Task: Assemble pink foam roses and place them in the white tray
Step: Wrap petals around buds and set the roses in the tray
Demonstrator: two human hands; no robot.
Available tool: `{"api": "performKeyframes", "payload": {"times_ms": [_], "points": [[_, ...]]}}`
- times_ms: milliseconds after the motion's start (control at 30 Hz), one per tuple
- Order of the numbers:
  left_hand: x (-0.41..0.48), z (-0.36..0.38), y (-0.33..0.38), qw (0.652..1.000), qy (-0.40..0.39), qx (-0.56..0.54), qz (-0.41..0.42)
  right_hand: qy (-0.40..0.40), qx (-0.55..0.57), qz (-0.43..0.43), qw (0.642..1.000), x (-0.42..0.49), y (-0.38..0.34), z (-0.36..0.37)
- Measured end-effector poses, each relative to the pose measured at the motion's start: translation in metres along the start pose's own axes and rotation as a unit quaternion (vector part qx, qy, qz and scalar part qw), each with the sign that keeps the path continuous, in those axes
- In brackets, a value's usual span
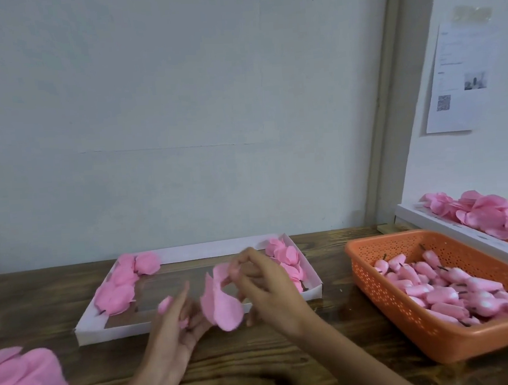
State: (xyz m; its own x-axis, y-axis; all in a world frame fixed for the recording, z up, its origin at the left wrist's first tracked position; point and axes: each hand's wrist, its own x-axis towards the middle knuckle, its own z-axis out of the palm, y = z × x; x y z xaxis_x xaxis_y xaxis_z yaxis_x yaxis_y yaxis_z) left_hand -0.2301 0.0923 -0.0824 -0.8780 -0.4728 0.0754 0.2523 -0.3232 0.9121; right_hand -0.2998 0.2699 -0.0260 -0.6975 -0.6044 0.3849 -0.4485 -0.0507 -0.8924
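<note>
Petals (222, 305) pinched by right hand (273, 294), just left of it. Left hand (170, 341) half-spread, grip not discernible. Tray (114, 331) just beyond both. Risk: petals could be dropped if pinch is slackened, torn if overtightened.

A dark, grainy wooden table (261, 374) stands against the wall. On it lie a shallow white tray (112, 332) in the middle, an orange basket (441, 350) to the right, and a heap of pink petals (21, 383) at the near left edge.
</note>
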Motion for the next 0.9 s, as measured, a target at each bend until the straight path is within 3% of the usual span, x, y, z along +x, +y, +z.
{"api": "performKeyframes", "payload": {"times_ms": [100, 300, 500, 900], "points": [[0.003, 0.000, 0.003, 0.998, -0.018, -0.054, -0.022, 0.007, 0.054, 0.037, 0.998, -0.008, 0.029, -0.009], [0.003, -0.002, -0.001, 0.998, -0.047, 0.024, -0.035, 0.000, 0.159, 0.100, 0.982, -0.016, 0.049, -0.006], [0.002, 0.002, -0.003, 0.993, -0.086, 0.074, -0.030, 0.024, 0.155, 0.087, 0.984, -0.017, 0.058, 0.001], [-0.002, 0.000, -0.010, 0.992, -0.043, 0.122, 0.002, 0.038, 0.181, 0.100, 0.978, -0.016, 0.062, -0.001]]}}
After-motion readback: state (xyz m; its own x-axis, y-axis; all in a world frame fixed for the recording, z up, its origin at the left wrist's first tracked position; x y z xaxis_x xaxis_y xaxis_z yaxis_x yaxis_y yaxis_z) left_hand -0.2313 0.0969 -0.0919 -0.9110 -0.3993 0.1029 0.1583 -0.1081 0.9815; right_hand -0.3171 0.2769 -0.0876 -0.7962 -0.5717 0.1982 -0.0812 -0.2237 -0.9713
